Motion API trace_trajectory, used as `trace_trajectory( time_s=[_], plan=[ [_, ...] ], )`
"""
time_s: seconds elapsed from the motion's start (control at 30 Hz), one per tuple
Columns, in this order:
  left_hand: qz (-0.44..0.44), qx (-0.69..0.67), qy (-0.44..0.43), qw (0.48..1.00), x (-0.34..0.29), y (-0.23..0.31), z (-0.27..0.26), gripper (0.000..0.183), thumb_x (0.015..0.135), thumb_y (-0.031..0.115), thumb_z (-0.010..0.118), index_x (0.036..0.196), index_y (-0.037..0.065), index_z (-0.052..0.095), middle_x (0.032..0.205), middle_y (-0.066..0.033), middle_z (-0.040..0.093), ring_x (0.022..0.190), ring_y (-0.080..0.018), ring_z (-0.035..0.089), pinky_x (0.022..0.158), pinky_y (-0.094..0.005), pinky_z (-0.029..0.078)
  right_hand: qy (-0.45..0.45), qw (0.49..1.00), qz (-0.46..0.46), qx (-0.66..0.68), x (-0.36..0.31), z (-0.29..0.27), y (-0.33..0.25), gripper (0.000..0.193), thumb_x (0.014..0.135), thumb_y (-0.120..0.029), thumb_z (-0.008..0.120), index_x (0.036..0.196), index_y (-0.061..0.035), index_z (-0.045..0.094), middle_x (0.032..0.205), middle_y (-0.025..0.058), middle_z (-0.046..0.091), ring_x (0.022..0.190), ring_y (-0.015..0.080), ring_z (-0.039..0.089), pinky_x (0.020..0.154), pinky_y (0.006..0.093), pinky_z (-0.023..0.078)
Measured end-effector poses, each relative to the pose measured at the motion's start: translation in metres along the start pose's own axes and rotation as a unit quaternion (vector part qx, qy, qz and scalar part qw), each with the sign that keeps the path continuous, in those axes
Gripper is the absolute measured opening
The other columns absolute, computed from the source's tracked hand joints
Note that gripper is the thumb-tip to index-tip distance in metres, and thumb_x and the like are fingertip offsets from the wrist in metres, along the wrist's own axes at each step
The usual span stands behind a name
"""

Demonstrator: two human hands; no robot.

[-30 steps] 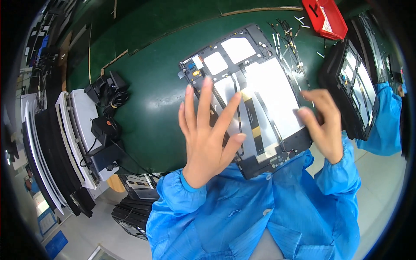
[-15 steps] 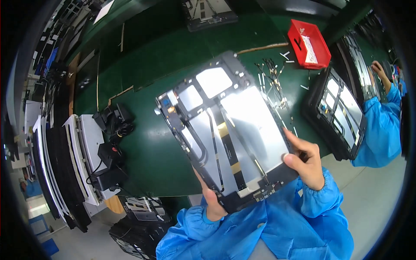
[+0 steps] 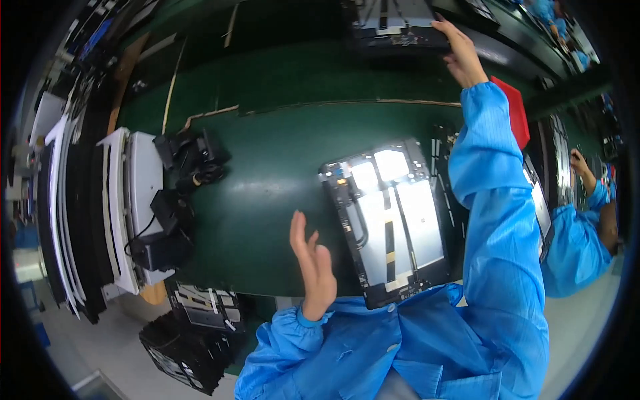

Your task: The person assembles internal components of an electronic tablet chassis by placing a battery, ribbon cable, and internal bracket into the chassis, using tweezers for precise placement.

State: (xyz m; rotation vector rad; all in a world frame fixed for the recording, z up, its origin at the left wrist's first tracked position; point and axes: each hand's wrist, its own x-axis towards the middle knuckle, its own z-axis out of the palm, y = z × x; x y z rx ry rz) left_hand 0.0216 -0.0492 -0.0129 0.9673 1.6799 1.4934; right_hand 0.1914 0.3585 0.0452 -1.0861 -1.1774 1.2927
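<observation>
An opened tablet (image 3: 377,233), with a silvery back plate, dark frame and thin flex cables, lies on the green bench in front of my body. My left hand (image 3: 312,270) is raised just left of it, fingers stretched and apart, holding nothing. My right arm reaches far forward. There my right hand (image 3: 460,53) has its fingers round the near right corner of a second opened tablet (image 3: 400,37) at the top of the view. Part of that far tablet is cut off by the view's edge.
Black power adapters (image 3: 193,157) with cables sit on the left, beside a row of upright panels (image 3: 113,213). A red bin (image 3: 517,113) is partly behind my right sleeve. Stacked devices (image 3: 187,340) stand lower left. A co-worker's blue sleeve (image 3: 577,247) is at right.
The tablet that both hands held is now down on the bench, released. My right hand has moved far forward to the second tablet; my left has opened. The view has shifted.
</observation>
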Motion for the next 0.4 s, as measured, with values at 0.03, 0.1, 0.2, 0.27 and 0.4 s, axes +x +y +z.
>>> trace_trajectory(
  time_s=[0.03, 0.1, 0.2, 0.27, 0.4],
  plan=[
    [0.023, 0.009, 0.014, 1.000, -0.004, -0.004, 0.002, 0.056, 0.097, 0.026, 0.041, 0.143, 0.002, 0.021, 0.149, -0.0172, 0.016, 0.136, -0.0313, 0.024, 0.106, -0.0422, 0.028, 0.009, 1.000, 0.005, -0.018, 0.021, -0.002, 0.011, 0.046, 0.078, -0.023, 0.070, 0.121, -0.0100, 0.061, 0.088, -0.0029, 0.062, 0.058, 0.0031, 0.045, 0.045, 0.0199, 0.025],
    [0.079, 0.047, 0.028, 0.995, -0.007, -0.009, 0.001, 0.052, 0.094, 0.018, 0.048, 0.139, -0.001, 0.030, 0.146, -0.0211, 0.021, 0.131, -0.0335, 0.031, 0.102, -0.0407, 0.036, -0.009, 1.000, -0.006, -0.002, 0.047, 0.001, 0.030, 0.045, 0.079, -0.023, 0.069, 0.121, -0.0090, 0.061, 0.085, -0.0025, 0.062, 0.054, 0.0025, 0.042, 0.044, 0.0196, 0.023],
    [0.092, 0.088, 0.005, 0.992, -0.008, -0.010, 0.003, 0.046, 0.090, 0.011, 0.052, 0.132, -0.002, 0.039, 0.143, -0.0227, 0.024, 0.130, -0.0370, 0.032, 0.100, -0.0401, 0.040, -0.064, 0.997, -0.022, -0.035, 0.061, -0.005, 0.038, 0.043, 0.082, -0.027, 0.066, 0.122, -0.0127, 0.061, 0.085, -0.0035, 0.062, 0.056, 0.0053, 0.045, 0.048, 0.0217, 0.032],
    [0.088, 0.095, 0.003, 0.992, -0.008, -0.007, 0.003, 0.045, 0.089, 0.010, 0.054, 0.131, -0.001, 0.041, 0.143, -0.0227, 0.025, 0.130, -0.0371, 0.033, 0.099, -0.0408, 0.040, 0.006, 0.980, -0.034, -0.197, 0.070, -0.005, 0.043, 0.043, 0.083, -0.034, 0.064, 0.123, -0.0191, 0.061, 0.091, 0.0006, 0.067, 0.068, 0.0118, 0.058, 0.062, 0.0266, 0.045],
    [0.079, 0.135, -0.022, 0.987, -0.005, -0.007, 0.002, 0.045, 0.090, 0.011, 0.054, 0.132, 0.001, 0.041, 0.144, -0.0212, 0.024, 0.130, -0.0363, 0.033, 0.104, -0.0431, 0.034, 0.025, 0.898, -0.158, -0.410, 0.082, -0.017, 0.054, 0.052, 0.079, -0.052, 0.065, 0.120, -0.0214, 0.064, 0.117, 0.0137, 0.063, 0.112, 0.0313, 0.057, 0.089, 0.0448, 0.045]
  ],
)
